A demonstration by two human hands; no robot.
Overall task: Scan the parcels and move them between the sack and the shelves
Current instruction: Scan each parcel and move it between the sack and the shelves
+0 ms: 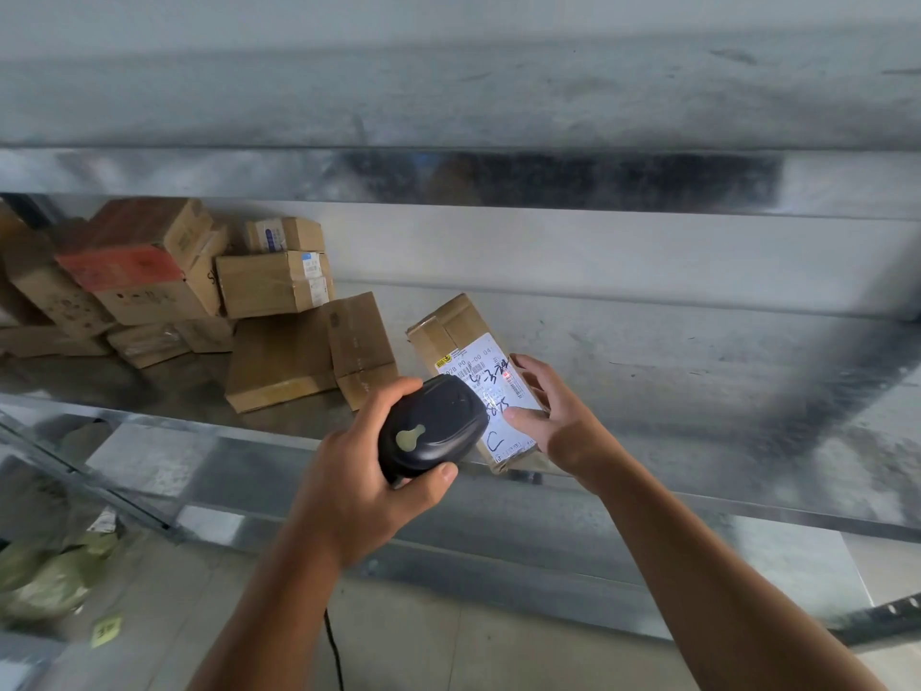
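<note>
A small cardboard parcel (456, 331) with a white shipping label lies on the metal shelf (697, 391), its near end over the shelf's front edge. My right hand (545, 416) grips its near right side, thumb on the label. My left hand (364, 486) holds a black barcode scanner (433, 431) just left of the parcel, its head over the label; a red dot shows on the label's barcode. The scanner's cable hangs down between my forearms.
Several cardboard boxes (279, 356) are piled on the left part of the same shelf. To the right of the parcel is bare shelf. A higher shelf (498, 177) runs above. A greenish sack (45, 581) lies on the floor at lower left.
</note>
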